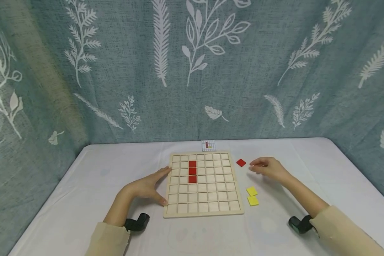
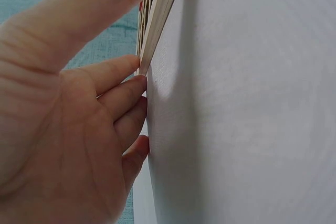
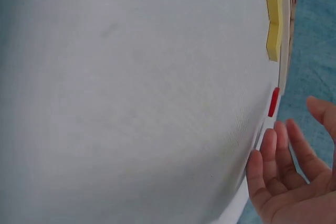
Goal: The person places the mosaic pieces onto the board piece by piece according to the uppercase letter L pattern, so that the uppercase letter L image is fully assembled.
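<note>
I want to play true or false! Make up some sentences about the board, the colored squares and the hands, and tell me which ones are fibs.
1. Three red squares sit in one column on the board. True.
2. The two yellow squares are on the board. False: they lie on the white cloth, to the right of the board.
3. The left hand touches the board. True.
4. The right hand is holding the loose red square. False: that square lies on the cloth, apart from the fingers.
5. A small card with a printed grid lies beyond the board's far edge. True.
</note>
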The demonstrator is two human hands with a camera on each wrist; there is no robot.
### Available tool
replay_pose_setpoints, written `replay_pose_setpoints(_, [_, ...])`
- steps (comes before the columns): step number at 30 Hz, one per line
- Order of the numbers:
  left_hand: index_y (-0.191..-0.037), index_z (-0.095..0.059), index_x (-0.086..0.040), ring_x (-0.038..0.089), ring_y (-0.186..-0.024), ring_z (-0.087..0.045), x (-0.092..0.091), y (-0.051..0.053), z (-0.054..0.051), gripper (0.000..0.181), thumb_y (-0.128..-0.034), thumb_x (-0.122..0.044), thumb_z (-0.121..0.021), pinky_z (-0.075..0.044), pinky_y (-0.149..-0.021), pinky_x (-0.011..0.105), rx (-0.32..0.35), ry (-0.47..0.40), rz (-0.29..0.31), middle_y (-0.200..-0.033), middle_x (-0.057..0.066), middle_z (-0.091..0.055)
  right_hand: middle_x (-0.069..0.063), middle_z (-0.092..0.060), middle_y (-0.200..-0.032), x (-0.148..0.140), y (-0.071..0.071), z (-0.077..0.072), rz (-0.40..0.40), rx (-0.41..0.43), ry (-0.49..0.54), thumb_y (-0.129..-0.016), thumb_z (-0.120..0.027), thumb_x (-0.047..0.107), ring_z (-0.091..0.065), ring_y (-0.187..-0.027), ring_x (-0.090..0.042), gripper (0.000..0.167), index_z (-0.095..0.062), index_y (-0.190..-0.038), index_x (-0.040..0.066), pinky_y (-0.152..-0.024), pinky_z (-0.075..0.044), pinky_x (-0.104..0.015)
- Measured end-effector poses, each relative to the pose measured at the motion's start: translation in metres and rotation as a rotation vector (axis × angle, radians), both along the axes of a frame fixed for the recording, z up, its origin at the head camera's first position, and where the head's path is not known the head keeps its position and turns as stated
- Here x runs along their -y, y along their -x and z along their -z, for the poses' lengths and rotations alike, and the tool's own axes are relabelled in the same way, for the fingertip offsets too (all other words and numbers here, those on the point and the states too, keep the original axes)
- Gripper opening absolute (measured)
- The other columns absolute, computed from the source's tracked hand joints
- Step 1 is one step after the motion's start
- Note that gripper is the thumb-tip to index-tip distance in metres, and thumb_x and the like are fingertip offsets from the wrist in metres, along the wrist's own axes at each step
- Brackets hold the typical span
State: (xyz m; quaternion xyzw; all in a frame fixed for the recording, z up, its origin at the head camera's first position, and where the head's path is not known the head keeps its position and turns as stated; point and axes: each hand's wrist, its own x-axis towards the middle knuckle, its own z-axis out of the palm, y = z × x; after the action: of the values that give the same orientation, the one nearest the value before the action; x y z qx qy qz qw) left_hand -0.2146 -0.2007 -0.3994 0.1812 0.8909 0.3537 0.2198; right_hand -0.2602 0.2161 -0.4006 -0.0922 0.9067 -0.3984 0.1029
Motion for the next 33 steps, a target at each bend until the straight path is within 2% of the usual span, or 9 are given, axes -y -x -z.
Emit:
replay_pose_setpoints(12, [-0.146, -0.019, -0.002, 0.042, -0.139, -0.006, 0.001, 0.000, 0.000, 0.110, -0.0599, -0.018, -0.086, -0.013, -0.108, 0.058, -0.005, -0.005, 0.004, -0.153, 0.021, -0.009, -0.009, -0.065, -0.094, 0.009, 0.015, -0.002, -0.014, -0.002, -0.036, -0.086, -0.063, 0.029, -0.060, -0.084, -0.019, 0.038, -0.063, -0.111, 0.000, -0.073, -0.051, -0.031])
replay_pose_setpoints(22, [-0.147, -0.018, -0.003, 0.042, -0.139, -0.006, 0.002, 0.000, 0.001, 0.111, -0.0609, -0.021, -0.086, -0.014, -0.108, 0.059, -0.006, -0.006, 0.023, -0.153, 0.021, -0.008, -0.015, -0.065, -0.096, 0.029, 0.024, -0.004, -0.033, -0.069, -0.108, -0.083, -0.067, 0.025, -0.060, -0.089, -0.026, 0.036, -0.064, -0.108, -0.002, -0.070, -0.050, -0.034])
replay_pose_setpoints(33, [-0.147, -0.018, -0.003, 0.040, -0.139, -0.006, 0.001, -0.001, 0.001, 0.113, -0.0593, -0.021, -0.087, -0.013, -0.109, 0.058, 0.000, 0.007, -0.002, -0.153, 0.019, -0.009, -0.015, -0.066, -0.092, 0.036, 0.032, 0.002, -0.024, -0.098, -0.145, -0.079, -0.072, 0.023, -0.060, -0.085, -0.026, 0.035, -0.066, -0.102, -0.002, -0.066, -0.049, -0.031])
